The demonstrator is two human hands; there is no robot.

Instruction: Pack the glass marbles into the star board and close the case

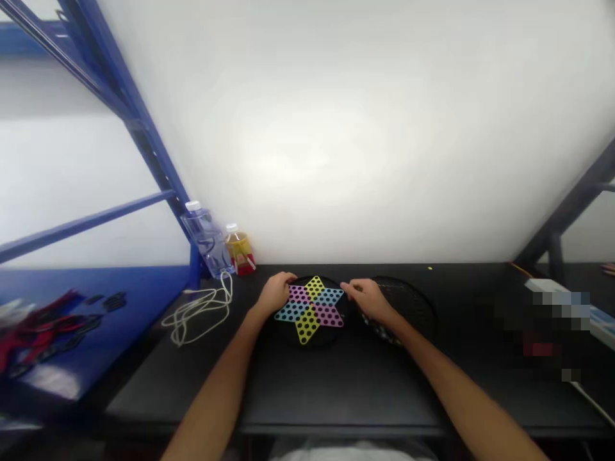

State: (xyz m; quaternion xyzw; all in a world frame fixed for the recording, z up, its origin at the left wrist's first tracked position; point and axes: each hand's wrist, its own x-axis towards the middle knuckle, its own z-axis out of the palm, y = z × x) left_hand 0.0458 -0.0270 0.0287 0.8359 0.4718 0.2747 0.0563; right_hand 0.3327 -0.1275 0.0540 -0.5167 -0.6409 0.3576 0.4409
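A Chinese checkers board (311, 311) lies in front of me on the black table: a six-pointed star of yellow, pink and blue with rows of dark holes, set on a round black base. My left hand (275, 292) is closed on the board's upper left rim, its fingertips partly hidden behind the knuckles. At the upper right, beside the tip of a blue point, my right hand (368, 298) pinches the rim between thumb and fingers. A round black tray (417, 307) sits under and beyond my right wrist; small light pieces show along its near left side.
White cable (206, 307) lies coiled at the left, before a clear water bottle (209, 243) and a yellow-and-red bottle (241, 251). A blue metal frame (144, 134) rises there. Far right, a white box (600, 323) stands by a blurred patch. Red and black items (48, 326) lie on a blue surface.
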